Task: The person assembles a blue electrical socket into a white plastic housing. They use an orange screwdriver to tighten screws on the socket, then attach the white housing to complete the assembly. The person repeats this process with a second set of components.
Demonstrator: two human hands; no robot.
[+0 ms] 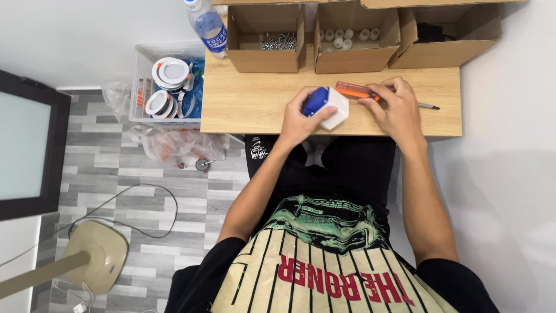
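My left hand (299,117) grips a small white box-shaped part with a blue piece on top (328,105), resting on the wooden table (243,104). My right hand (392,104) lies on the table beside it, fingers curled over an orange-handled screwdriver (354,90) whose dark tip pokes out to the right of the hand. The two hands sit close together near the table's front edge.
Three open cardboard boxes line the back: one with metal screws (279,40), one with small white parts (347,35), one with a dark item (431,32). A plastic bottle (207,26) stands at back left. A clear bin of round white fixtures (168,87) and a fan base (95,255) sit on the floor.
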